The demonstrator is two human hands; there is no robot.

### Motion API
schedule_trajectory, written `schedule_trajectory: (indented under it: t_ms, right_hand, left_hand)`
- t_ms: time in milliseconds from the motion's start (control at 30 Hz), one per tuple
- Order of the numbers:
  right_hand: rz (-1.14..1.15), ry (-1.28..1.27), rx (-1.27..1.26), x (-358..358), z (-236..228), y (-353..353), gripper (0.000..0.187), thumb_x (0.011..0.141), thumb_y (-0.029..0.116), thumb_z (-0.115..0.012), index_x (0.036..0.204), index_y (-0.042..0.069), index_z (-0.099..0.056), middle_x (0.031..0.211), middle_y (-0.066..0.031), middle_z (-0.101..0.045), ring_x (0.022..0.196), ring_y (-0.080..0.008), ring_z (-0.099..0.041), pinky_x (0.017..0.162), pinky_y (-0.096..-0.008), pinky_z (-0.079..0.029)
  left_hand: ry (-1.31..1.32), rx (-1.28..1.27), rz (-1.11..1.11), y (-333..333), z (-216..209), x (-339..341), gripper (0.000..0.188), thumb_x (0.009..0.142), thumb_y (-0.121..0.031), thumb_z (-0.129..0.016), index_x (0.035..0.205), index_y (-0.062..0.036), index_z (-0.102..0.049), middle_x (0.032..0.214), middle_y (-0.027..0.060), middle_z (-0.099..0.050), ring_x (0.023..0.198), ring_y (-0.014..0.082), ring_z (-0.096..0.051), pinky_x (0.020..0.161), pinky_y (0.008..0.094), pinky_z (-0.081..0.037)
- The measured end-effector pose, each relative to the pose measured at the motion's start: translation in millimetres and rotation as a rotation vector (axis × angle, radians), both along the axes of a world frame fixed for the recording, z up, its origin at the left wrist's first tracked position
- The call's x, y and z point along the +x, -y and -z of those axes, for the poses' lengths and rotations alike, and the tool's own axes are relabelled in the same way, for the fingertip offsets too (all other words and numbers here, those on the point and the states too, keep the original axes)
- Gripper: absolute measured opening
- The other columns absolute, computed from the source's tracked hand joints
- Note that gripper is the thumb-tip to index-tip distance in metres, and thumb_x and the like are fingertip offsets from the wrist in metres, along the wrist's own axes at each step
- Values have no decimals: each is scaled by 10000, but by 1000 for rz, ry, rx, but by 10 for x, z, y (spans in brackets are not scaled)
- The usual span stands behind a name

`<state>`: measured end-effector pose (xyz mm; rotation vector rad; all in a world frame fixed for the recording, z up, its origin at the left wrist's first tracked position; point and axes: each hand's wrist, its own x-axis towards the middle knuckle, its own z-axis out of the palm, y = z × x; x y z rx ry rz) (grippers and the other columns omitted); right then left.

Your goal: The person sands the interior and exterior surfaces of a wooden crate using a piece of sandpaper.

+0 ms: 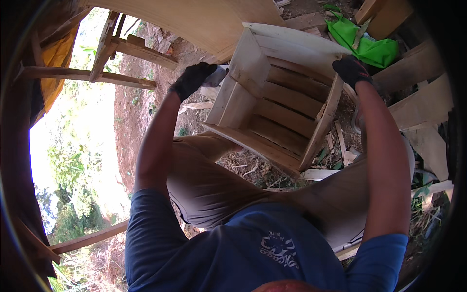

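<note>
1. I have the whitish-and-brown slatted wooden crate tilted between the knees of the brown trousers, open side toward my camera.
2. My left hand, dark-gloved, is curled closed on a small greyish object just beside the crate's left wall; can't tell what it is, or whether it touches.
3. My right hand, dark-gloved, fingers bent, has the crate's upper right corner; fingertips partly hidden.
4. Bright green plastic sheet lies beyond the right hand.
5. Curved pale wood panel sits beyond the crate.

One head-worn fisheye looks down, fairly near.
</note>
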<state>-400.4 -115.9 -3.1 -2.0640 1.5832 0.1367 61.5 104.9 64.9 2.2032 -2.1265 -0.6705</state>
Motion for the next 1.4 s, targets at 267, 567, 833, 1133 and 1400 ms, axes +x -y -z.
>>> schedule_trajectory:
  t_ms: [267,567,833,1133,1400]
  right_hand:
    - [20,6,-12,-64,71,6,568,833,424,-515,1191,31,-714,1274,-268,-660,1219,-409,-630,1015,-474,-490]
    - [44,107,-146,-144,297,32,609,850,523,-623,1162,10,-727,1107,-251,-726,1080,-376,-691,939,-456,-505]
    - [-23,74,-72,32,13,-107,587,827,461,-541,1168,16,-715,1233,-270,-679,1186,-409,-647,992,-466,-499]
    - [-4,65,-143,-101,168,-40,563,820,442,-545,1158,25,-716,1189,-265,-696,1148,-411,-661,971,-473,-505]
    - [-7,95,-23,-51,129,18,541,835,445,-540,1111,15,-720,1107,-265,-713,1070,-406,-687,909,-469,-518]
  left_hand:
    - [130,76,-607,-1189,126,-491,760,1027,-687,-277,1017,-115,-777,1099,228,-734,1054,420,-687,958,525,-490]
    - [417,98,-434,-1371,515,-358,440,1050,-488,-391,1235,-209,-676,1083,180,-729,1024,415,-692,889,548,-519]
    - [464,167,-208,-1403,749,-146,429,1042,-416,-430,1177,-106,-694,1043,237,-729,979,430,-707,867,540,-543]
    - [406,99,-311,-1535,776,-336,375,1002,-232,-539,1342,-90,-474,900,246,-719,914,411,-728,783,530,-554]
    - [284,148,-417,-1414,917,-60,339,1023,-346,-474,1244,-106,-566,950,247,-728,931,424,-720,830,535,-550]
